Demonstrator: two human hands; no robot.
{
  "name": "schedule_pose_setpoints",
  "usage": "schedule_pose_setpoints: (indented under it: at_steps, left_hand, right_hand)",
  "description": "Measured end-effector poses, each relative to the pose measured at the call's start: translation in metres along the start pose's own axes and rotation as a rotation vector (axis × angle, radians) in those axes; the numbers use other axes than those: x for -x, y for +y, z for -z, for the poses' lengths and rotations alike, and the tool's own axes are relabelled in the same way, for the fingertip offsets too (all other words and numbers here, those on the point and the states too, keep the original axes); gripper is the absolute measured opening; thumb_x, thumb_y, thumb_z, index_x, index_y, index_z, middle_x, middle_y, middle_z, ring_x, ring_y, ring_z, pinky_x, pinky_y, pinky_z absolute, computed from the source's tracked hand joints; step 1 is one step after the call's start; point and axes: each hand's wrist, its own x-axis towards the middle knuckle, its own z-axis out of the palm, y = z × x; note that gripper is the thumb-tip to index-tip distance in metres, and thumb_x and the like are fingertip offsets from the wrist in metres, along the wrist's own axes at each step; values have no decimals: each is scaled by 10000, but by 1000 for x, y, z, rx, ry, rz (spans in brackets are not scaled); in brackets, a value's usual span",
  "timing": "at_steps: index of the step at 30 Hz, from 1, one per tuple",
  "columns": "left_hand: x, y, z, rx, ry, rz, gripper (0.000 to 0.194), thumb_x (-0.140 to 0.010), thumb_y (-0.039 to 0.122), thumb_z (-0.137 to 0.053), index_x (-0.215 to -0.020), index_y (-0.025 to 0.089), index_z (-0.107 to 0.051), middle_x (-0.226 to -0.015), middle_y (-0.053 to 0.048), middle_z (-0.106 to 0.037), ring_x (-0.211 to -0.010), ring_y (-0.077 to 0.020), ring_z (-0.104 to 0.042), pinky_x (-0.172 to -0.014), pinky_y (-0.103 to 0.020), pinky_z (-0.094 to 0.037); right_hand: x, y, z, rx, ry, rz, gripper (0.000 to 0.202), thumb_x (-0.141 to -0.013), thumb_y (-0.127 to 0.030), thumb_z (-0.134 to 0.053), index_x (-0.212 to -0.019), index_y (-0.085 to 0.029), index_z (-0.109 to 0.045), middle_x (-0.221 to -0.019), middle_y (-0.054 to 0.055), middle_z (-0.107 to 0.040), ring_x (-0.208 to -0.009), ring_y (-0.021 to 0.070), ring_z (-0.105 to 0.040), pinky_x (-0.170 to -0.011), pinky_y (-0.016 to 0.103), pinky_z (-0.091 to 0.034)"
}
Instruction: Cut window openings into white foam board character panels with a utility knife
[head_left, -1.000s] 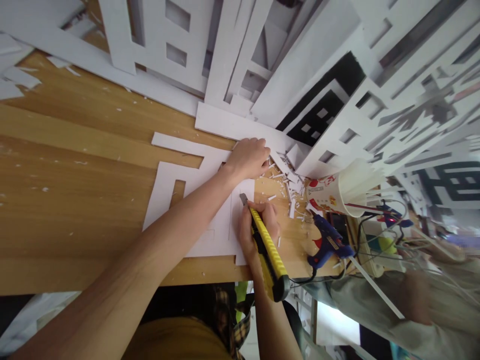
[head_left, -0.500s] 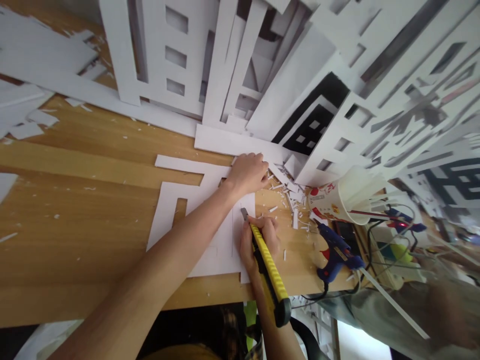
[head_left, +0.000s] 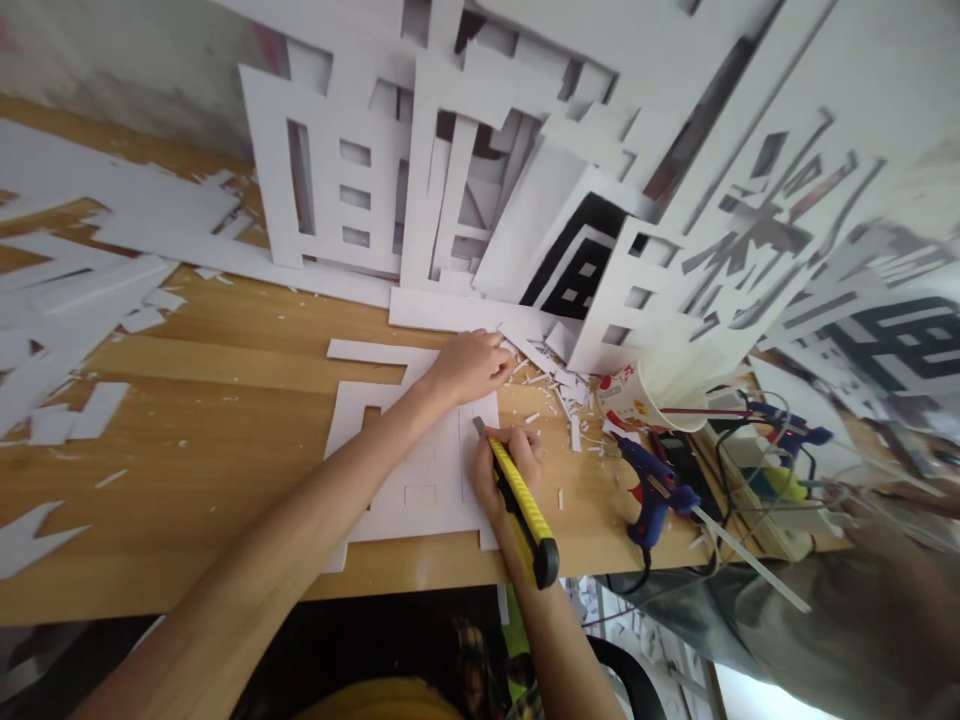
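Note:
A cut-out white foam board (head_left: 450, 515) lies flat on the wooden table in front of me, with slots, pencilled or scored rectangles and a long line near its right edge. My left hand (head_left: 471, 365) is closed, its curled fingers pressing on the board's far right corner, and that forearm crosses over the sheet. Below it, my right hand (head_left: 517, 455) grips a yellow and black utility knife (head_left: 525, 492) like a pen. Its blade tip (head_left: 478, 425) meets the board, or hovers just above it, beside the upper part of the long line.
Tall white cut-out characters (head_left: 360, 220) stand along the back. Scraps (head_left: 566, 385) are heaped beyond my hands. At right are a paper cup (head_left: 626, 398) of glue sticks, a blue glue gun (head_left: 656, 490), another glue gun (head_left: 787, 430) with cables, and a blurred person (head_left: 817, 620).
The camera view has shifted, so more of the left table shows. Both hands keep their holds, and the knife stays in nearly the same spot near the long line.

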Motion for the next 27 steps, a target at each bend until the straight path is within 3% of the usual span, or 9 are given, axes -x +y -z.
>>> schedule_pose_setpoints:
  at_steps: [3, 6, 12, 19, 27]
  left_hand:
    - [18, -5, 0, 29, -29, -4, 244, -934, 280, -557, -832, 189, -758, -884, -76, -691, -878, -216, -634, -734, -322, -456]
    - [28, -6, -5, 74, -32, -29, 200, -932, 273, -580, -931, 216, -772, -937, -58, -716, -899, -206, -658, -795, -326, -477]
    - [21, 4, -3, -91, -129, 58, 416, -1040, 339, -378, -1017, 144, -745, -986, -117, -740, -936, -251, -693, -821, -358, -500]
    - [17, 15, 4, -167, -227, 142, 520, -1059, 393, -310, -1051, 104, -742, -1009, -171, -749, -986, -285, -717, -776, -337, -508]
    - [22, 11, 9, -121, -191, 172, 568, -1044, 469, -330, -970, 126, -777, -985, -154, -762, -929, -272, -715, -710, -317, -465]
  right_hand:
    - [-2, -1, -1, 17, 7, 40, 55, -882, -217, -574, -876, -250, -619, -754, 8, -636, -772, 201, -586, -770, 379, -480]
    - [-5, 0, -7, 39, 32, 72, 89, -864, -169, -569, -875, -245, -612, -721, -17, -627, -758, 181, -582, -803, 369, -459]
    - [-6, -5, -8, 79, 41, 63, 67, -889, -182, -583, -896, -240, -615, -738, -16, -626, -774, 179, -581, -773, 344, -438]
    - [-6, -8, -7, 122, 45, 101, 76, -896, -165, -584, -894, -233, -617, -739, -23, -616, -744, 163, -578, -791, 350, -436]
    - [-2, 8, -19, 123, 95, 203, 83, -886, -187, -578, -904, -252, -627, -732, -28, -639, -724, 169, -586, -837, 387, -459]
